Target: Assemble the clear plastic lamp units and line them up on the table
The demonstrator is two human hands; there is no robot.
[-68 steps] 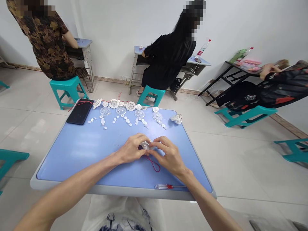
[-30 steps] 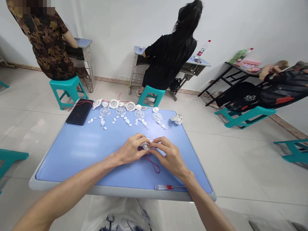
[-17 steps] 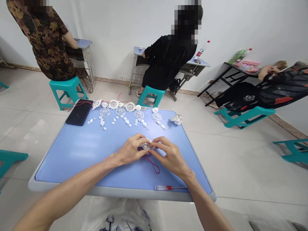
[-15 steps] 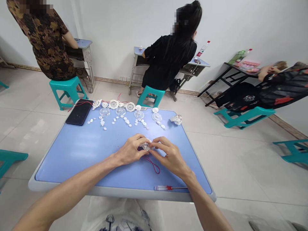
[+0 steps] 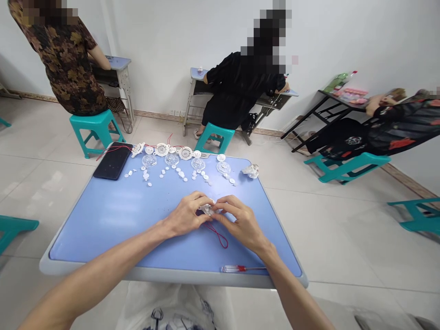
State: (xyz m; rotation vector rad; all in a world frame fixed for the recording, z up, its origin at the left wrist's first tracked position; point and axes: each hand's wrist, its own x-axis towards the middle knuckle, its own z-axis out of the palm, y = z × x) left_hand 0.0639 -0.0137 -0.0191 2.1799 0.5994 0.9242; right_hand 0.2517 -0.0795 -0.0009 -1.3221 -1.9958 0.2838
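Near the middle of the blue desk (image 5: 130,229), my left hand (image 5: 190,212) grips a small white and clear plastic assembly (image 5: 207,209) between thumb and fingers. My right hand (image 5: 240,221) pinches the same assembly from the right side. Fingers cover much of it, so its exact kind is hard to make out. A red cord loop (image 5: 220,238) trails from below it onto the desktop. By my right forearm lies a screwdriver (image 5: 235,269) with a clear and red handle, its shaft partly hidden by the arm.
Along the far edge lie white round housings (image 5: 162,150), clear domed discs (image 5: 172,159) and several small white gears (image 5: 182,174). A black phone (image 5: 113,161) rests at the far left, a crumpled-looking white piece (image 5: 250,171) at the far right. People sit on teal stools (image 5: 95,121) beyond.
Both hands stay almost where they were on the plastic assembly. Beyond the desk, the person in black has shifted, and one hand now shows at the right of their table.
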